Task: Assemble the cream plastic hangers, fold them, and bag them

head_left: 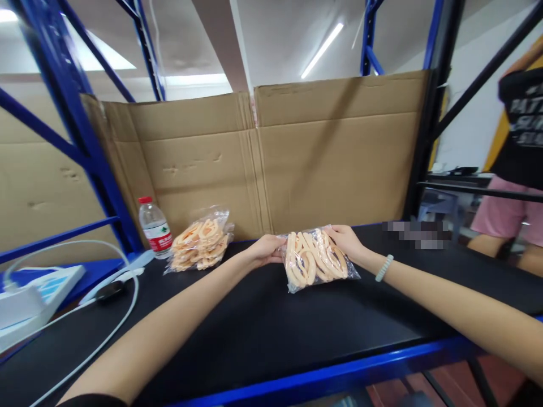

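Note:
A clear plastic bag of pale orange looped pieces [316,257] is held over the black tabletop [271,333], near the middle. My left hand [268,250] is closed on the bag's upper left edge. On the other side, my right hand [344,240] grips its upper right corner, with a pale beaded bracelet on the wrist. To the left, beside the cardboard, lies a pile of similar bagged pieces [201,242], touched by neither hand.
A water bottle with a red cap [156,229] stands left of the pile. White cables and a power strip [55,288] lie at the far left. Cardboard [339,164] walls the back between blue posts. A person [521,141] stands at the right.

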Available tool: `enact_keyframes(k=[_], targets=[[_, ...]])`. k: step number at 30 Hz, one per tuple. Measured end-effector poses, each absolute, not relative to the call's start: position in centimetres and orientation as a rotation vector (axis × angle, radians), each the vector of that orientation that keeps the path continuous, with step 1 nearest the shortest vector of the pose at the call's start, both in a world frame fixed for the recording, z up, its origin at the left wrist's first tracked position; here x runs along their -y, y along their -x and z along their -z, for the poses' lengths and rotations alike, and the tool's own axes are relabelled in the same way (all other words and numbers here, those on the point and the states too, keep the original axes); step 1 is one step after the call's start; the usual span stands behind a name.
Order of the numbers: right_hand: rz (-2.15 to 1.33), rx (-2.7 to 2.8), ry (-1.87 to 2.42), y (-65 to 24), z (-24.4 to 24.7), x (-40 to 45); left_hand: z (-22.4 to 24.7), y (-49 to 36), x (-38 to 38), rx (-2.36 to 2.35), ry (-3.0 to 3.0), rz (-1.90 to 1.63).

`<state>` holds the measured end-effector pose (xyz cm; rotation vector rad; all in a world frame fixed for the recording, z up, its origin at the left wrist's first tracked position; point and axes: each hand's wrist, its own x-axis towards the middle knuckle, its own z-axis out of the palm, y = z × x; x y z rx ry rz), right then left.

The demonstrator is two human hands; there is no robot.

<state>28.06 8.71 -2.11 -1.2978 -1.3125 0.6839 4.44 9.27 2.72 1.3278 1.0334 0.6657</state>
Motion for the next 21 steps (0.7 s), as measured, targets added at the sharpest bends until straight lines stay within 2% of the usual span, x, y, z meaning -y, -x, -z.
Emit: enact_keyframes(k=[10,21], targets=[[-0.605,1.183,1.688,-36.8,2.1,-14.1,-2.0,-15.4,-17.0,-1.120,-1.330,-0.521],[-0.285,1.199,2.088,-41.0,1.5,-18.6,-1.4,-20.8,-21.2,-1.316,-1.469,-0.606]])
